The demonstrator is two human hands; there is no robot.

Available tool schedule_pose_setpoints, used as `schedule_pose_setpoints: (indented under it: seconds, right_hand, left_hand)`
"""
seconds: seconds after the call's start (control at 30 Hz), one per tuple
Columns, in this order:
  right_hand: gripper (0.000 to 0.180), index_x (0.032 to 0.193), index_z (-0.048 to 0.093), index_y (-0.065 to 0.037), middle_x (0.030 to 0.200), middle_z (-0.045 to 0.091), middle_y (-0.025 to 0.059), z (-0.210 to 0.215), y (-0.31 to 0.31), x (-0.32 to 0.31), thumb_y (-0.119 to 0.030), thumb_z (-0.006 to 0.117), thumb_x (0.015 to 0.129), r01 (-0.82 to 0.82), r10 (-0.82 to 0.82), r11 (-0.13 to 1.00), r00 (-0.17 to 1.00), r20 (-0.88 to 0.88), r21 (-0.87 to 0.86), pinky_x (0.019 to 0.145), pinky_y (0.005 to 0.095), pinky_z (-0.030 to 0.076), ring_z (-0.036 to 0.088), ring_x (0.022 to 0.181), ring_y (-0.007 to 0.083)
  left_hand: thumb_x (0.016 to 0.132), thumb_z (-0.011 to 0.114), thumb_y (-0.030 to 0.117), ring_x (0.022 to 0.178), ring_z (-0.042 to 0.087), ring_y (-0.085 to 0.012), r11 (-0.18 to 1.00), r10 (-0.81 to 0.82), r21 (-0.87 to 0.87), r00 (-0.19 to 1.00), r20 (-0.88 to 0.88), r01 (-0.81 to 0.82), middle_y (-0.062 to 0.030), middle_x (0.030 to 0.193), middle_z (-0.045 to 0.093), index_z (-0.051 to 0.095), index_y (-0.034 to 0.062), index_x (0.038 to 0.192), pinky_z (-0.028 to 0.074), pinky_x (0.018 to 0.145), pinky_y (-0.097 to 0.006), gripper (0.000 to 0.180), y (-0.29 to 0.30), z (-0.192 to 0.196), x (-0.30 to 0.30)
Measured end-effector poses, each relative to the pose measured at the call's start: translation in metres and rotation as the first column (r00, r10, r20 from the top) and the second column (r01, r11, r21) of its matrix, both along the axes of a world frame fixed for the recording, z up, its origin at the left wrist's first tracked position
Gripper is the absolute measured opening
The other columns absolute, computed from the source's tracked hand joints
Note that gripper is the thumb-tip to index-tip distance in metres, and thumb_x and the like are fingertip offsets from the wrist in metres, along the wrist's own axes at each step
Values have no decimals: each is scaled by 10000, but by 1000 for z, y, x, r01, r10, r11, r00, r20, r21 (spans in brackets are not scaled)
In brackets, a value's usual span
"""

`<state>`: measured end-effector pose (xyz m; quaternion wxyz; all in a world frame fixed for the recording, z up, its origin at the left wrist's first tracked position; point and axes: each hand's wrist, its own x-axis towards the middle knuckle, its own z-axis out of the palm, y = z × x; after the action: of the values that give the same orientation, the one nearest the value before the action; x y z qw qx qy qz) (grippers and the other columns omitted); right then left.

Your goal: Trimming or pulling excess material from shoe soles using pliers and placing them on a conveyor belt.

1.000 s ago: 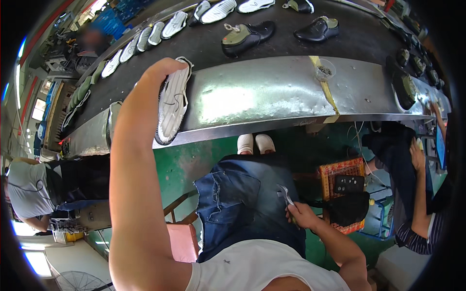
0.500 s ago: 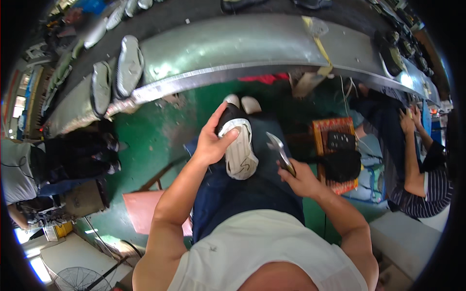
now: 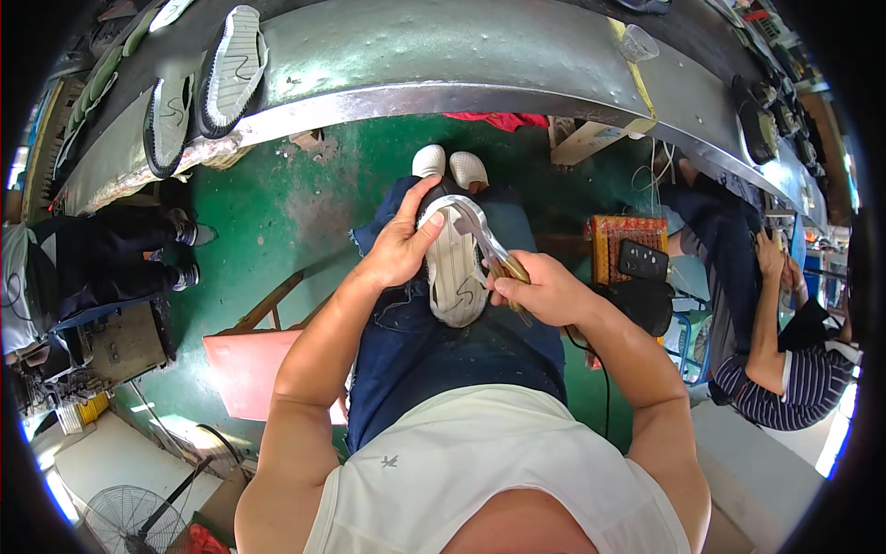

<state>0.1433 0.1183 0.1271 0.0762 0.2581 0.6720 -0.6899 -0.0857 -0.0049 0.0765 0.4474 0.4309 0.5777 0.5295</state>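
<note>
Sole upward over my lap lies a shoe (image 3: 456, 277) with a whitish ribbed sole and a dark upper showing at its far end. My left hand (image 3: 399, 242) is closed round the shoe's far left side, thumb lying on the sole. In my right hand (image 3: 544, 288), closed on the handles, are pincers (image 3: 489, 242) with curved metal jaws. The jaws lie at the sole's far right part, by the white rim. Whether they pinch any material, I cannot tell.
Ahead runs a metal-edged bench (image 3: 415, 57), with several shoes such as an upturned one (image 3: 233, 74) at left. A pink seat (image 3: 254, 374) stands at left. A patterned stool (image 3: 616, 242) bears a black remote-like device (image 3: 643, 260). A co-worker (image 3: 784, 383) sits at right.
My right hand has moved left and away from me, bringing the pincers from beside the shoe onto its sole. My left hand still holds the shoe. The view has shifted slightly.
</note>
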Motion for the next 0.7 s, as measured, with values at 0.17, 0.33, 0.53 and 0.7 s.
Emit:
schedule_pose_setpoints:
  seconds: [0.17, 0.33, 0.53, 0.7]
  right_hand:
    - [229, 1056, 584, 30, 882, 676, 171, -27, 0, -13, -191, 586, 996, -82, 52, 938, 994, 97, 337, 725, 393, 528, 666, 759, 292]
    - [241, 1111, 558, 36, 1053, 659, 255, -56, -11, -9, -147, 613, 963, 119, 13, 723, 982, -186, 680, 792, 505, 527, 655, 875, 444]
    - [265, 1113, 550, 27, 1075, 656, 248, -10, -8, -7, -110, 647, 909, -162, 70, 630, 986, 152, 760, 787, 496, 524, 667, 872, 425]
    - [247, 1100, 559, 16, 992, 672, 238, 21, 16, 3, -173, 631, 957, -181, 148, 921, 982, 121, 344, 761, 445, 515, 671, 842, 395]
  left_hand:
    - [1054, 547, 220, 1298, 461, -185, 999, 28, 27, 996, 83, -30, -94, 1396, 517, 365, 109, 1529, 352, 1121, -331, 520, 4, -20, -11]
    - [1034, 562, 156, 1312, 463, -187, 997, -34, 68, 998, 57, 30, -78, 1406, 514, 387, 113, 1525, 342, 1129, -333, 522, 10, -21, -23]
    - [1003, 625, 144, 1245, 516, -177, 994, 110, -21, 971, 214, -108, -71, 1354, 562, 472, 109, 1467, 405, 1079, -325, 490, 15, -22, -10]
    - [991, 652, 162, 1221, 542, -178, 991, 136, -13, 990, 33, -135, -97, 1331, 587, 496, 110, 1450, 424, 1062, -318, 488, 19, -24, -11]
